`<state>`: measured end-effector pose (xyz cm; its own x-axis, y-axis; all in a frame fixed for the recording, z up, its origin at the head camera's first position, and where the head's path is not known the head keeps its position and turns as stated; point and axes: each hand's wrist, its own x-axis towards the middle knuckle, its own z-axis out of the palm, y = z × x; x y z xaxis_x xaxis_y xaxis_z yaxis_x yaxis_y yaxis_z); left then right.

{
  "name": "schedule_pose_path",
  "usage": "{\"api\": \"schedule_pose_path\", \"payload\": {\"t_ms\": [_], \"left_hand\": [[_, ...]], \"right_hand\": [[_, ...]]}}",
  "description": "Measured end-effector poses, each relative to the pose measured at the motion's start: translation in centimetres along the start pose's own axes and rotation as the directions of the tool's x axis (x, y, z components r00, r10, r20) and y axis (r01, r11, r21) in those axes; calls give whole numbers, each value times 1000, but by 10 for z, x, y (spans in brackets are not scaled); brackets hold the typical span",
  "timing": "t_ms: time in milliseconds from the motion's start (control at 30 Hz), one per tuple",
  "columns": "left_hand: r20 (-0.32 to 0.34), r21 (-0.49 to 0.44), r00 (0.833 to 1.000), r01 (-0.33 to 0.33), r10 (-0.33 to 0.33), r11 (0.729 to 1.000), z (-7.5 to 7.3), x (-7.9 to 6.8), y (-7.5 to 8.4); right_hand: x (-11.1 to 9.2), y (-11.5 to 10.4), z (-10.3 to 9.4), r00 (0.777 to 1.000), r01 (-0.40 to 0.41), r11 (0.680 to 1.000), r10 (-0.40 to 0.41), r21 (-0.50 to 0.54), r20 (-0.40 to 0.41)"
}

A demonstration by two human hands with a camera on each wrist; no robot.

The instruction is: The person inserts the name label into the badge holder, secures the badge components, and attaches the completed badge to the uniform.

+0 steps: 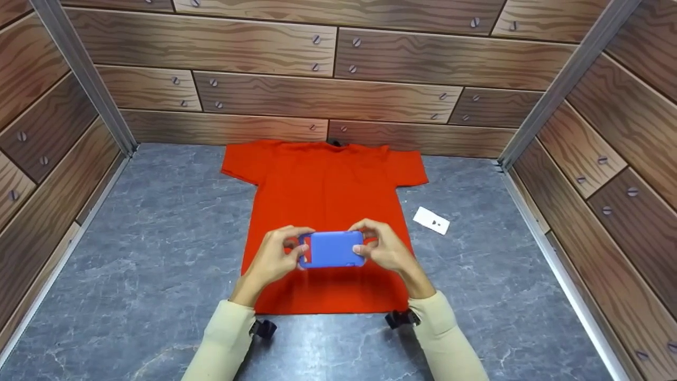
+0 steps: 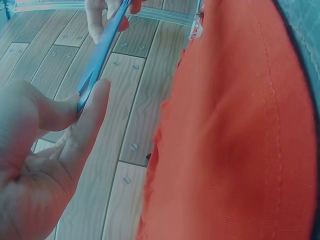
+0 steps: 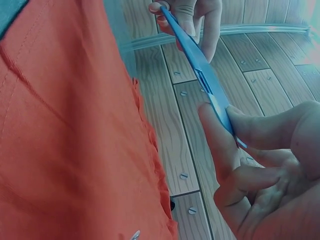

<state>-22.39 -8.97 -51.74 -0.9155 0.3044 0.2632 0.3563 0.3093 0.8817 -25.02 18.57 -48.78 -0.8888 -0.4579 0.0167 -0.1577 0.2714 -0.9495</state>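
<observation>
A flat blue card holder (image 1: 333,248) with a cut-out near its left end is held up over the red T-shirt (image 1: 322,185). My left hand (image 1: 277,255) pinches its left end between thumb and fingers. At the opposite end, my right hand (image 1: 385,247) grips it the same way. Both wrist views catch the card holder (image 2: 100,55) (image 3: 200,65) edge-on, thumb on one face and fingertips on the other. A white card (image 1: 431,220) with small dark marks lies on the surface to the right of the shirt.
The T-shirt is spread on a grey marbled surface (image 1: 174,227), collar toward the back wall. Wood-patterned walls (image 1: 264,47) with metal corner posts (image 1: 566,79) enclose the back and both sides.
</observation>
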Motion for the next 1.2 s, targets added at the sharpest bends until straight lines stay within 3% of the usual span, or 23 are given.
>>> {"api": "schedule_pose_path", "payload": {"t_ms": [600,1200], "left_hand": [[-7,30,1000,3,-2,1000,-3,0,0],[-23,10,999,48,-47,999,-8,0,-3]], "right_hand": [[0,1,-2,1000,-3,1000,3,-26,-4],[-2,2,-9,1000,3,1000,-3,-22,2]]}}
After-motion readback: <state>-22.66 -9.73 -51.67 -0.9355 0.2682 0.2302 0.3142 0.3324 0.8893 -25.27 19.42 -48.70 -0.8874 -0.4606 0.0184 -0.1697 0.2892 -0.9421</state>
